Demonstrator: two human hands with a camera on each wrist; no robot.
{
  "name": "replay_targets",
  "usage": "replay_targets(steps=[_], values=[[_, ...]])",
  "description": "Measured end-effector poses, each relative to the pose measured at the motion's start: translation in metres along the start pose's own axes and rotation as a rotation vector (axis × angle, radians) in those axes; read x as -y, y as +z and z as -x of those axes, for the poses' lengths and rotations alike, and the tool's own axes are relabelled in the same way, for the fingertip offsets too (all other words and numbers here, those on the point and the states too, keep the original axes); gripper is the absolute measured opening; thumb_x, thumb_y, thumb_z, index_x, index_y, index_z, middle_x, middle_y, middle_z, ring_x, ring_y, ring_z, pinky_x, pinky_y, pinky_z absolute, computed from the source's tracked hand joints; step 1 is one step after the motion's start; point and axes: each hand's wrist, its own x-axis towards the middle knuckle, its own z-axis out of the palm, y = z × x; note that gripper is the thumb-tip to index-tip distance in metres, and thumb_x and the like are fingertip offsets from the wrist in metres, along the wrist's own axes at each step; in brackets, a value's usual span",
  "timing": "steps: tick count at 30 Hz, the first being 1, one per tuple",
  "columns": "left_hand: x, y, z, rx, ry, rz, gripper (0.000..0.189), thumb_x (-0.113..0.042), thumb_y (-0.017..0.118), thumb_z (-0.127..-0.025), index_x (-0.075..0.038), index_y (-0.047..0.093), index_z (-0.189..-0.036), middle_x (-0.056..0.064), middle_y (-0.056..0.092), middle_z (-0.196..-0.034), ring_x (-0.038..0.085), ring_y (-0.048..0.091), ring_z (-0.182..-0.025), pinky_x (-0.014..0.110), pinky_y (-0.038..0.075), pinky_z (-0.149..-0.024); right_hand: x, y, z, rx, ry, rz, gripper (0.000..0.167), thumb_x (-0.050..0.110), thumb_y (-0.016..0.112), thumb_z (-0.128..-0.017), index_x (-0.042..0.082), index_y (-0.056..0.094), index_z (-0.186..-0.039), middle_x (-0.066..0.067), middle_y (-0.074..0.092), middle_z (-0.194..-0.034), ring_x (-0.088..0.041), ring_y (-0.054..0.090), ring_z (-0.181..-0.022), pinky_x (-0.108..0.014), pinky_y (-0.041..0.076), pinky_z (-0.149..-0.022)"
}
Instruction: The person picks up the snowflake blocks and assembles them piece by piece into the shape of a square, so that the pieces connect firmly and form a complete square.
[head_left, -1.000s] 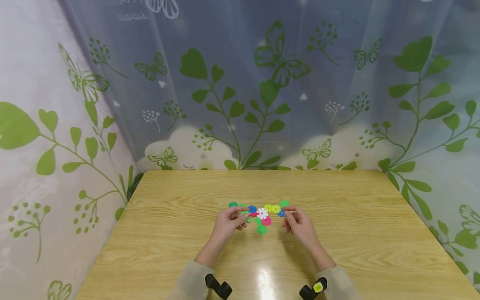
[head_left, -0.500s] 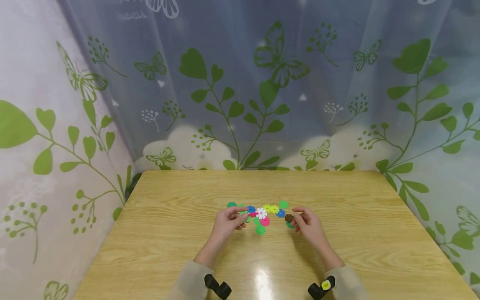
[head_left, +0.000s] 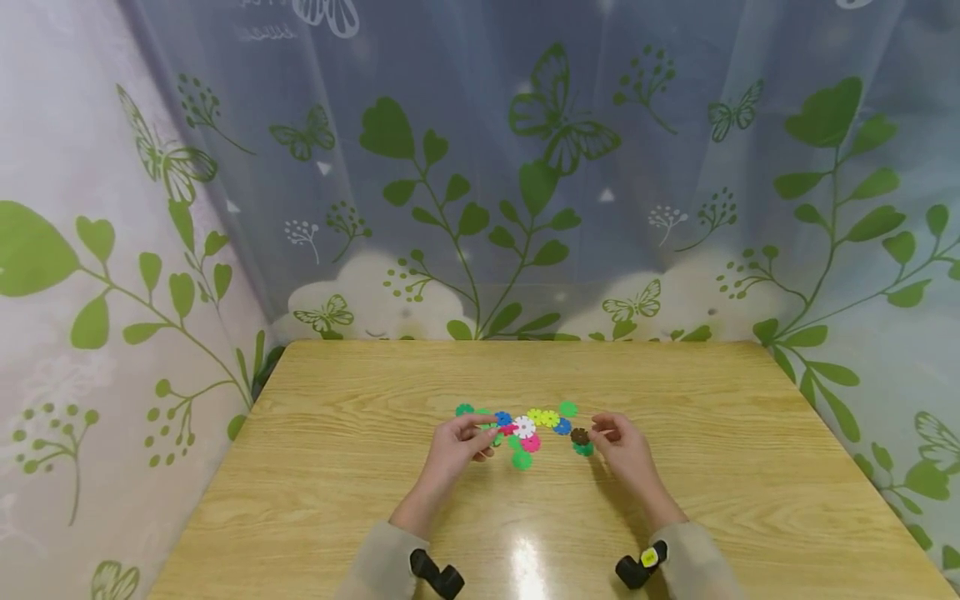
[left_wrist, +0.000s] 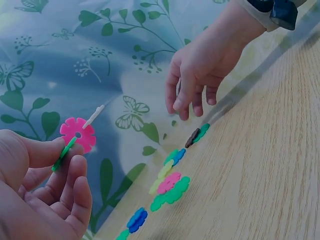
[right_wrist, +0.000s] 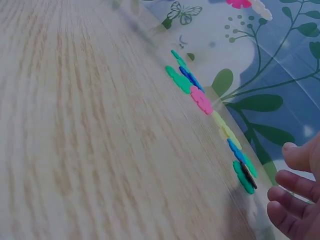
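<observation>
Between thumb and index finger, my left hand (head_left: 452, 439) pinches a green flower-shaped disc (left_wrist: 64, 155). Joined to it are a pink notched disc (left_wrist: 78, 136) and a white disc (left_wrist: 93, 116), raised above the table. My right hand (head_left: 624, 443) hovers at the right with its fingers loosely bent and nothing between them. Just left of its fingertips, a brown disc (head_left: 579, 436) overlaps a dark green disc (head_left: 584, 449) on the table. In the right wrist view the relaxed right hand (right_wrist: 297, 192) is beside that pair.
Several loose discs lie in a cluster on the wooden table (head_left: 360, 392): a yellow pair (head_left: 543, 418), a blue disc (head_left: 562, 426), a light green disc (head_left: 568, 408) and another green disc (head_left: 522, 460). A printed curtain (head_left: 480, 167) hangs behind the table.
My right hand has moved right, away from the blue disc, and the brown and dark green discs have come into view beside it. The left hand keeps its joined discs in place.
</observation>
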Motion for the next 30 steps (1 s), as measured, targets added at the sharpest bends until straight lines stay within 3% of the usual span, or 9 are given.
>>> replay_targets(steps=[5,10,19,22,27,30], values=[[-0.001,0.001,0.001,0.001,0.006,-0.005,0.023,-0.006,0.062,-0.089,0.002,0.064,-0.11,0.028,0.062,-0.084,0.038,0.062,-0.076,0.041,0.056,-0.07,-0.002,0.005,-0.006,0.046,-0.005,0.103,0.026,0.005,0.065,-0.087,-0.003,0.059,-0.11,-0.016,0.061,-0.1,-0.03,0.06,-0.088,-0.036,0.054,-0.072],[-0.001,0.003,0.002,0.003,0.015,-0.013,0.024,-0.005,0.062,-0.089,0.004,0.063,-0.111,0.03,0.061,-0.084,0.036,0.063,-0.073,0.043,0.056,-0.07,-0.004,0.01,-0.01,0.093,0.016,0.165,0.028,0.005,0.067,-0.085,-0.003,0.059,-0.111,-0.017,0.059,-0.102,-0.028,0.059,-0.088,-0.036,0.054,-0.07],[-0.002,0.007,0.001,-0.001,0.013,-0.001,0.022,-0.005,0.062,-0.089,0.003,0.064,-0.109,0.026,0.063,-0.082,0.017,0.062,-0.064,0.043,0.056,-0.069,-0.004,0.013,-0.017,0.163,-0.018,0.305,0.033,0.005,0.069,-0.083,-0.007,0.059,-0.112,-0.018,0.055,-0.102,-0.027,0.056,-0.088,-0.043,0.052,-0.076],[-0.002,0.007,0.001,-0.001,0.011,-0.005,0.022,-0.005,0.062,-0.089,0.003,0.064,-0.11,0.024,0.063,-0.081,0.018,0.062,-0.064,0.044,0.056,-0.069,-0.003,0.014,-0.017,0.174,-0.02,0.349,0.033,0.005,0.07,-0.082,-0.006,0.06,-0.111,-0.019,0.054,-0.104,-0.028,0.056,-0.088,-0.044,0.052,-0.077],[-0.001,0.006,0.002,0.004,0.013,-0.008,0.024,-0.005,0.062,-0.089,0.003,0.064,-0.111,0.02,0.064,-0.079,0.033,0.063,-0.07,0.044,0.056,-0.069,-0.003,0.017,-0.016,0.16,-0.03,0.393,0.024,0.006,0.07,-0.083,-0.002,0.063,-0.104,-0.017,0.053,-0.102,-0.027,0.056,-0.087,-0.043,0.053,-0.076],[0.0,0.005,0.001,0.007,0.013,-0.008,0.023,-0.006,0.062,-0.089,0.002,0.064,-0.111,0.02,0.064,-0.08,0.031,0.063,-0.069,0.045,0.055,-0.069,-0.004,0.018,-0.017,0.149,-0.028,0.396,0.014,0.01,0.066,-0.087,0.002,0.065,-0.098,-0.014,0.053,-0.099,-0.024,0.056,-0.085,-0.04,0.053,-0.073]])
